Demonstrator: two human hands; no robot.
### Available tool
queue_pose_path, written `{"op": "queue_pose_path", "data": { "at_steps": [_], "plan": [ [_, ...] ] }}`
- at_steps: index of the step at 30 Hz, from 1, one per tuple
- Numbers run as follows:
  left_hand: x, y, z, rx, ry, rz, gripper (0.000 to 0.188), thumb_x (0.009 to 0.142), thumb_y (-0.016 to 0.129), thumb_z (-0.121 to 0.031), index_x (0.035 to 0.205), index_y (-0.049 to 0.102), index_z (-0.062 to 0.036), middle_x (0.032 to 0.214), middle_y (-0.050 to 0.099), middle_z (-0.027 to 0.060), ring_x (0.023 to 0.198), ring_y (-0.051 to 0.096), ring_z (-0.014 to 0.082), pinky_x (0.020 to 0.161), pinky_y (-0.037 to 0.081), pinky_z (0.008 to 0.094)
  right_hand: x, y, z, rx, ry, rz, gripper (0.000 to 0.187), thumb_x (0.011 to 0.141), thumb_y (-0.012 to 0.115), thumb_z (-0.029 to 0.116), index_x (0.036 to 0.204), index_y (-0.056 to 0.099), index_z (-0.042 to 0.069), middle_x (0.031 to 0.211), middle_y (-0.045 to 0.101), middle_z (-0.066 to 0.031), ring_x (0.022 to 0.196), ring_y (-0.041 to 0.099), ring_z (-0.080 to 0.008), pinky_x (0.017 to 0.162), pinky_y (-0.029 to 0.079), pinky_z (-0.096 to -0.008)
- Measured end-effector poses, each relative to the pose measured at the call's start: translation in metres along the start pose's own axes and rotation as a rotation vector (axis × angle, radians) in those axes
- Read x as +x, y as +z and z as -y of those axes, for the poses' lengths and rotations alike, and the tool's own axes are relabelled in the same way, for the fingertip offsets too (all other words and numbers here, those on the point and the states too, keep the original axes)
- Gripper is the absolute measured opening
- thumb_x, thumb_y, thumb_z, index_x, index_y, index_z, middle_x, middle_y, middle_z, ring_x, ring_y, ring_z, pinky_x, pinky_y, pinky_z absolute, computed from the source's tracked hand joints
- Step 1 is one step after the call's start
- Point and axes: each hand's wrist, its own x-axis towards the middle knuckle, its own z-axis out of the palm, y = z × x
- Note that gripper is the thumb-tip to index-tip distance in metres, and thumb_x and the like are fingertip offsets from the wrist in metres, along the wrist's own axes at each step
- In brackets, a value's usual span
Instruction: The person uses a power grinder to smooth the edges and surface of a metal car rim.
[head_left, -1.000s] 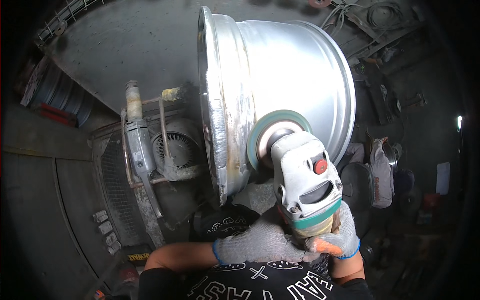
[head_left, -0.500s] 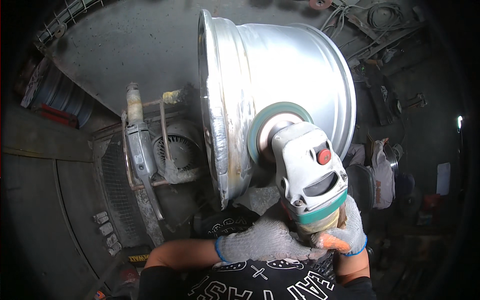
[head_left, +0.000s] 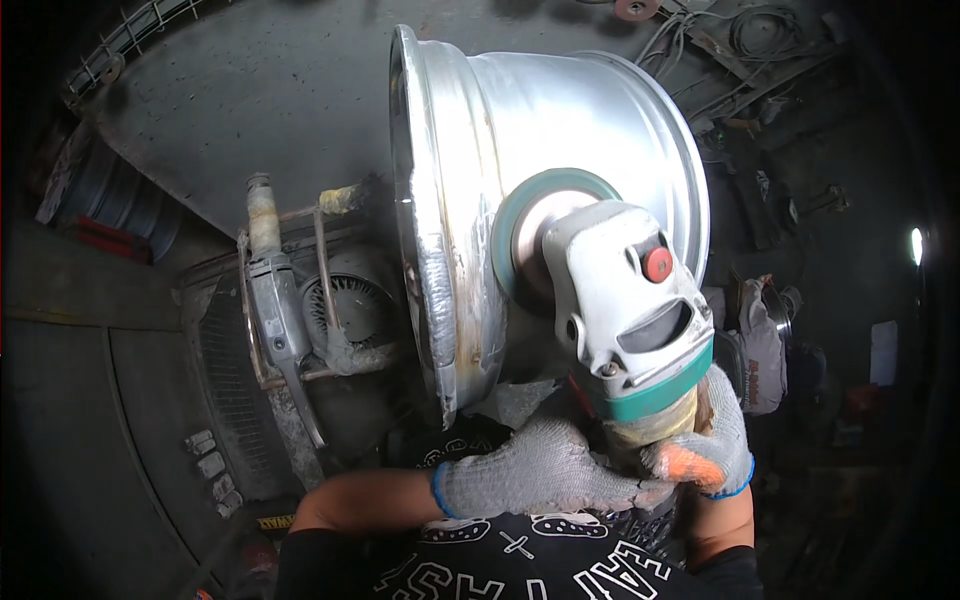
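Holding a large angle grinder, white-grey metal body with teal band and round red button (head_left: 630,300), in both hands, near centre-right. Left hand in grey knit glove with blue cuff (head_left: 540,475): closed on the grinder's near end from the left, some fingers hidden under the body. Right hand in matching glove with orange patch (head_left: 718,430): curled around the same end from the right, thumb lying across it, no visible gap. Grinder tilted, head pointing far-left. Its round disc, teal rim and pale centre (head_left: 518,240), overlaps the near side of a wide silver metal wheel (head_left: 570,115); exact contact point hidden. Wheel on its side, its open faces left and right, left flange scuffed and brown-stained. Left of wheel: grey elongated power tool (head_left: 280,320) on a dirty tubular metal frame (head_left: 327,275), just beside a round grey vented housing (head_left: 355,305). Far left, dark stacked ribbed wheels (head_left: 115,195). Right, pale printed sack (head_left: 762,355). Far right, coiled grey cable (head_left: 765,32). Black printed shirt (head_left: 515,575) at near edge.
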Motion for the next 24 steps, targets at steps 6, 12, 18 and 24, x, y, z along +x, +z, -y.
{"op": "queue_pose_path", "data": {
  "at_steps": [6, 12, 18, 24],
  "plan": [
    [0.01, -0.008, -0.011, -0.033, 0.043, 0.008, 0.076, 0.067, 0.082, -0.025, 0.126, 0.042, 0.0018, 0.123, 0.05, 0.0141, 0.114, 0.051, 0.0238, 0.099, 0.041, 0.0356, 0.007, 0.0, 0.014, -0.08, -0.046, 0.0, 0.084, 0.061, 0.083, 0.021, 0.129, 0.042, -0.006, 0.118, 0.057, -0.013, 0.108, 0.055, -0.019, 0.097, 0.041, -0.033],
    [0.012, -0.016, -0.017, -0.003, -0.04, 0.038, 0.067, 0.068, 0.082, -0.015, 0.123, 0.046, -0.0003, 0.118, 0.056, 0.0101, 0.108, 0.055, 0.0171, 0.095, 0.044, 0.0326, 0.01, 0.006, 0.022, -0.127, -0.073, 0.011, 0.077, 0.065, 0.081, 0.021, 0.127, 0.045, -0.005, 0.116, 0.058, -0.012, 0.106, 0.056, -0.0177, 0.096, 0.042, -0.0313],
    [0.004, 0.0, -0.007, -0.039, 0.071, -0.046, 0.068, 0.068, 0.082, -0.017, 0.123, 0.046, -0.0005, 0.118, 0.056, 0.0101, 0.109, 0.055, 0.0172, 0.096, 0.044, 0.0332, 0.003, 0.001, 0.01, -0.088, -0.072, 0.023, 0.078, 0.063, 0.082, 0.021, 0.126, 0.045, -0.005, 0.116, 0.057, -0.0116, 0.106, 0.054, -0.0173, 0.096, 0.041, -0.0315],
    [-0.005, 0.003, 0.009, -0.003, 0.076, -0.023, 0.071, 0.069, 0.082, -0.018, 0.126, 0.044, -0.002, 0.122, 0.053, 0.0108, 0.113, 0.053, 0.0191, 0.099, 0.042, 0.0354, -0.008, 0.002, 0.003, -0.078, -0.013, 0.025, 0.082, 0.062, 0.083, 0.018, 0.129, 0.043, -0.005, 0.118, 0.056, -0.0123, 0.109, 0.053, -0.0181, 0.098, 0.04, -0.0325]
  ]
}}
